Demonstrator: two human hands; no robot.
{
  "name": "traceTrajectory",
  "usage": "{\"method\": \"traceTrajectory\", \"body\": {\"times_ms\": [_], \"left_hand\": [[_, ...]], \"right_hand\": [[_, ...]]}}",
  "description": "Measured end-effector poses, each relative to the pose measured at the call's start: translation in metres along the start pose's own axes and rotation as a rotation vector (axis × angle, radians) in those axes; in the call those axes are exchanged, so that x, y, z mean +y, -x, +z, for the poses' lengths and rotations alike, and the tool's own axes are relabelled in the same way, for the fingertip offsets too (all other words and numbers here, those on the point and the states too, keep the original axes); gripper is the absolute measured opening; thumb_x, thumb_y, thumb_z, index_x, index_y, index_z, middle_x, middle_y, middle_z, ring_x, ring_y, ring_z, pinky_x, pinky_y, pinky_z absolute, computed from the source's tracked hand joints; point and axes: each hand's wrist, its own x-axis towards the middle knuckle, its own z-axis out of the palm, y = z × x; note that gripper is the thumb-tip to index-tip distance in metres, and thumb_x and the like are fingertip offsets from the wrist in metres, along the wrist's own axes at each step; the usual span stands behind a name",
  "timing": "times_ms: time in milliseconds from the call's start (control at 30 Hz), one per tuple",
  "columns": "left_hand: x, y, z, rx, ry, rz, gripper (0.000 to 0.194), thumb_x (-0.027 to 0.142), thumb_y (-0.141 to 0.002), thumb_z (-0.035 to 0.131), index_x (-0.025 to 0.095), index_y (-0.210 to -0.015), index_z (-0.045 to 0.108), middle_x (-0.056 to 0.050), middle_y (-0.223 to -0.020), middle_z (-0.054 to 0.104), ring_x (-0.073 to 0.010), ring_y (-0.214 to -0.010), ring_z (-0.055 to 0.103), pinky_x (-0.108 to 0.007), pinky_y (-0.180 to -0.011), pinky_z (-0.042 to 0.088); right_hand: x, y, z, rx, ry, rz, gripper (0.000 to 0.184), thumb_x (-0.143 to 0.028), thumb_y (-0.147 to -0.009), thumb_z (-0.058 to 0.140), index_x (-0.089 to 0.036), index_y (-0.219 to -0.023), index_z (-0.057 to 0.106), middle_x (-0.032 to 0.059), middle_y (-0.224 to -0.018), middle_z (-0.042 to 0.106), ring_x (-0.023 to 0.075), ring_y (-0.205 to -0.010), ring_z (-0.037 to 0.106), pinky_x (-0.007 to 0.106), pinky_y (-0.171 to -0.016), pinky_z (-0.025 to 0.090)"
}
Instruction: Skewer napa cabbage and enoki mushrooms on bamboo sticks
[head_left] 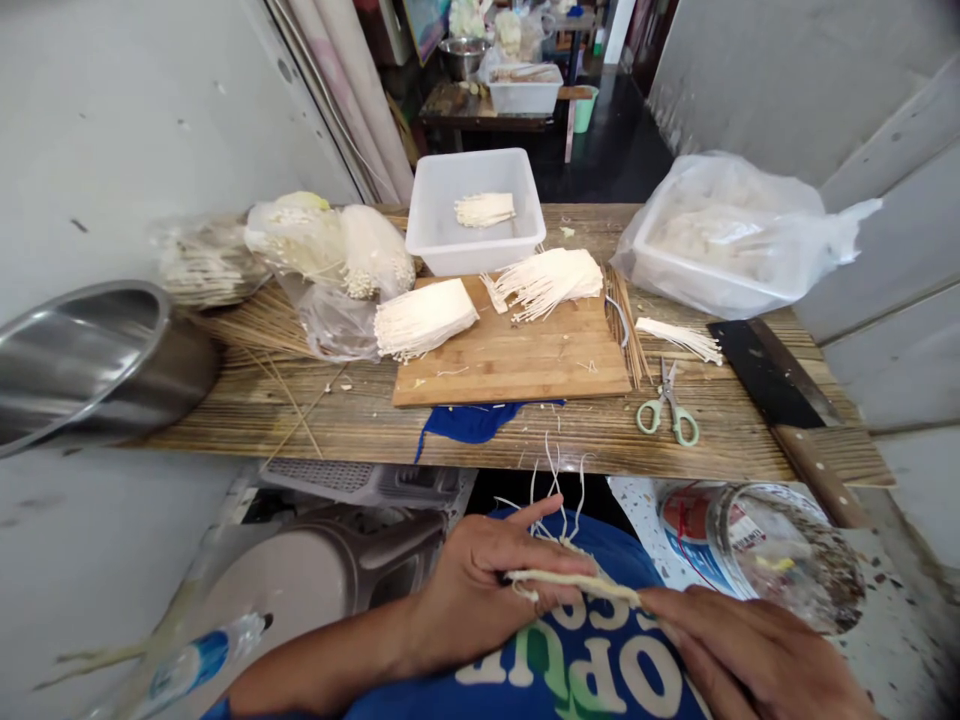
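Low in front of my blue apron, both hands hold a thin, flat bundle of enoki mushrooms [570, 580]. My left hand [502, 565] is closed around one end, with one finger pointing outward. Several loose, stringy stems stick up past its fingers. At the other end, the fingers of my right hand [750, 640] are pinched together, partly hiding what lies between them. On the wooden cutting board [517, 360] beyond rest a thick cut bundle of enoki [427, 318] and a looser, fanned bundle [555, 280].
Green-handled scissors [667, 405], a cleaver [772, 390] and bamboo skewers [634, 335] lie at the right. A white tub [476, 240] stands behind the board, with a bagged tub [720, 240] to its right. Bagged enoki [330, 250] and a steel bowl [90, 360] are left.
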Motion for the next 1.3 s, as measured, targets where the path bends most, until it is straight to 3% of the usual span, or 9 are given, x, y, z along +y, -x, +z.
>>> {"method": "traceTrajectory", "body": {"times_ms": [367, 600, 733, 833, 1033, 1300], "left_hand": [[-0.002, 0.002, 0.0, -0.034, 0.015, -0.046, 0.025, 0.011, -0.073, 0.072, 0.024, -0.094, 0.073, -0.002, -0.089, 0.075, -0.0164, -0.078, 0.073, -0.045, -0.107, 0.04], [-0.004, 0.0, 0.001, -0.026, 0.021, -0.092, 0.02, 0.014, -0.074, 0.072, 0.023, -0.091, 0.074, -0.001, -0.087, 0.075, -0.0166, -0.076, 0.073, -0.046, -0.108, 0.039], [-0.004, 0.0, -0.001, -0.003, -0.065, -0.065, 0.025, 0.017, -0.073, 0.074, 0.022, -0.097, 0.074, -0.001, -0.084, 0.076, -0.0153, -0.069, 0.072, -0.048, -0.111, 0.034], [-0.002, 0.0, -0.003, 0.028, -0.1, -0.054, 0.024, 0.017, -0.075, 0.071, 0.022, -0.098, 0.073, -0.001, -0.085, 0.076, -0.0146, -0.068, 0.072, -0.046, -0.109, 0.039], [0.003, -0.002, -0.004, 0.046, -0.137, -0.013, 0.021, 0.014, -0.076, 0.071, 0.02, -0.095, 0.074, -0.001, -0.082, 0.076, -0.0133, -0.067, 0.072, -0.044, -0.109, 0.039], [-0.002, -0.001, -0.002, 0.036, -0.027, -0.056, 0.017, 0.015, -0.078, 0.069, 0.019, -0.093, 0.074, -0.003, -0.086, 0.076, -0.0172, -0.073, 0.073, -0.045, -0.106, 0.042]], "right_hand": [[-0.002, -0.008, 0.003, -0.025, -0.084, 0.051, 0.024, -0.012, -0.094, 0.037, -0.018, -0.11, 0.053, 0.0003, -0.077, 0.07, 0.0118, -0.062, 0.068, 0.016, -0.048, 0.053], [-0.003, -0.006, 0.001, -0.19, -0.199, 0.146, 0.024, -0.012, -0.094, 0.039, -0.02, -0.111, 0.054, -0.0019, -0.077, 0.066, 0.01, -0.07, 0.068, 0.015, -0.061, 0.055], [0.001, -0.009, -0.002, -0.152, -0.187, 0.118, 0.023, -0.012, -0.092, 0.04, -0.019, -0.108, 0.055, -0.0012, -0.074, 0.065, 0.0109, -0.067, 0.068, 0.015, -0.057, 0.054], [0.004, -0.01, -0.004, -0.116, -0.154, 0.1, 0.02, -0.013, -0.092, 0.041, -0.018, -0.104, 0.057, -0.0003, -0.073, 0.066, 0.0115, -0.064, 0.067, 0.015, -0.054, 0.054], [0.005, -0.008, -0.005, -0.104, -0.154, 0.075, 0.025, -0.013, -0.093, 0.041, -0.02, -0.115, 0.05, -0.0008, -0.07, 0.063, 0.0145, -0.07, 0.068, 0.019, -0.057, 0.055], [0.001, -0.007, -0.002, -0.095, -0.194, 0.166, 0.021, -0.018, -0.096, 0.038, -0.023, -0.111, 0.052, -0.0016, -0.073, 0.064, 0.0127, -0.069, 0.068, 0.016, -0.054, 0.053]]}}
